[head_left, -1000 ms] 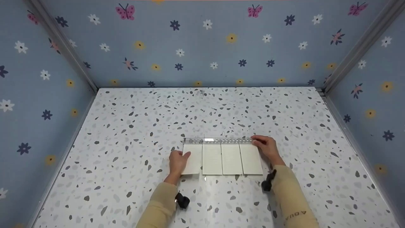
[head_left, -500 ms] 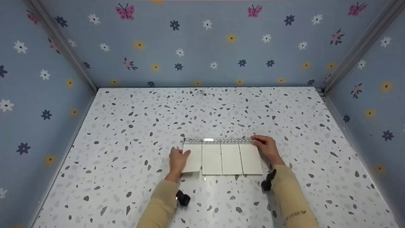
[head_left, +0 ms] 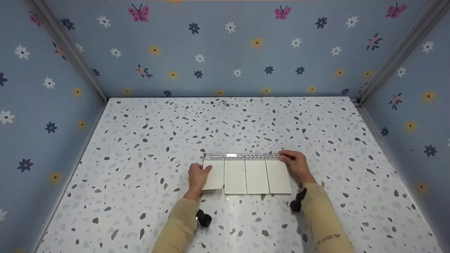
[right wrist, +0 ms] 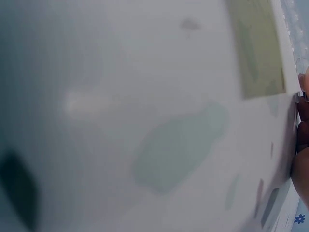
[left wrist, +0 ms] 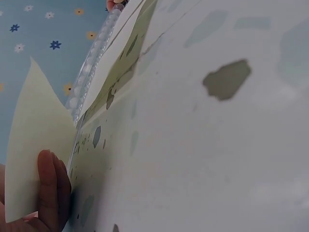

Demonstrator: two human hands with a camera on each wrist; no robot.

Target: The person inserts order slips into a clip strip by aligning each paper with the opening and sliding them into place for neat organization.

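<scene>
Several cream paper sheets or thin pads (head_left: 236,176) lie side by side in a row on the table. Along their far edge runs a clear ruler-like strip (head_left: 242,156) with a row of round marks. My left hand (head_left: 197,176) pinches the leftmost paper (head_left: 214,175) by its left side, thumb on top. That paper's near edge is raised off the table, and in the left wrist view the sheet (left wrist: 36,130) bends upward between thumb and fingers. My right hand (head_left: 297,164) grips the strip's right end between thumb and fingers; the right wrist view shows only part of the hand (right wrist: 301,150).
The white speckled table (head_left: 158,126) is glossy and spreads around the papers. A blue flowered wall (head_left: 225,45) stands behind, with side walls left and right. Black wrist cameras (head_left: 204,218) sit on both sleeves.
My left hand has moved slightly away from me, and the near edge of the leftmost paper has lifted further. My right hand and the strip stay where they were.
</scene>
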